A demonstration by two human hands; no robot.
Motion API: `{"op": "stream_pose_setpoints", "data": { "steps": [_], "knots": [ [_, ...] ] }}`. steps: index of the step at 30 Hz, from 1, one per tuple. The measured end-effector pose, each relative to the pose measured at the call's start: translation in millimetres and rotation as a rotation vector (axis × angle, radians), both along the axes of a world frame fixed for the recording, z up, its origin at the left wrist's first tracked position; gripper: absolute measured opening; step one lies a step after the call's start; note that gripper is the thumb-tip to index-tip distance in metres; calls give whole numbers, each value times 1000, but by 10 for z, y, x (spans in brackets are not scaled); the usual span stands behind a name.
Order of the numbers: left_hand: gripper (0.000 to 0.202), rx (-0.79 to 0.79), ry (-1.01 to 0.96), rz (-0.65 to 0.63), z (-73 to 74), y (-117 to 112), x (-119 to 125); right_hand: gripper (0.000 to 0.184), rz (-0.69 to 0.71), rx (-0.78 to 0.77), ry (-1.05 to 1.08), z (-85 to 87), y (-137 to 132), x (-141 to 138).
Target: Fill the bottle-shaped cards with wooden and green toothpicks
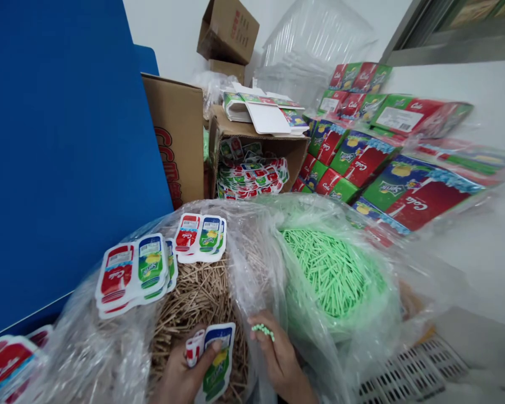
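My left hand (189,365) is closed on a printed Sprite-and-Cola packet (219,362); its red part curls towards the fingers and its Sprite part faces up. My right hand (280,359) grips a small bundle of thin green sticks (263,331), seen end-on at the fingertips. Under both hands is a clear plastic bag of brown sticks (197,292). To its right, another clear bag holds a heap of light green sticks (328,272). Two small stacks of similar packets, one nearer (130,275) and one farther (200,238), lie on the brown sticks' bag.
A tall blue panel (59,140) stands at left. Behind the bags, an open carton (297,160) holds many packets, with folded printed boxes (269,115) on top. Wrapped Cola and Sprite boxes (362,160) are stacked at right. A slotted plastic crate (408,373) is at lower right.
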State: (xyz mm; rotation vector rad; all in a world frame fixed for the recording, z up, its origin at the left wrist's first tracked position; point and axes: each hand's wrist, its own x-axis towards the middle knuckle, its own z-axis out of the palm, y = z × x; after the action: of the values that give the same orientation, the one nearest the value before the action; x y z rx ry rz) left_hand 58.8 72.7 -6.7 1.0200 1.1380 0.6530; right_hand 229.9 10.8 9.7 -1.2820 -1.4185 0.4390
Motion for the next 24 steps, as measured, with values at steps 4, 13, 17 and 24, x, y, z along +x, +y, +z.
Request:
{"op": "stream_pose_setpoints", "data": {
  "steps": [4,13,17,24],
  "knots": [
    [38,63,29,-35,-7,20,51,24,-48,12,-1,-50,-29,7],
    [32,165,139,-171,-47,85,8,24,-81,-10,121,-156,-116,-32],
    [32,204,139,-134,-55,59,49,24,-90,-6,115,-215,-143,-37],
    [33,209,138,-109,-6,2,124,24,-118,-97,154,-259,-205,-7]
  ]
}}
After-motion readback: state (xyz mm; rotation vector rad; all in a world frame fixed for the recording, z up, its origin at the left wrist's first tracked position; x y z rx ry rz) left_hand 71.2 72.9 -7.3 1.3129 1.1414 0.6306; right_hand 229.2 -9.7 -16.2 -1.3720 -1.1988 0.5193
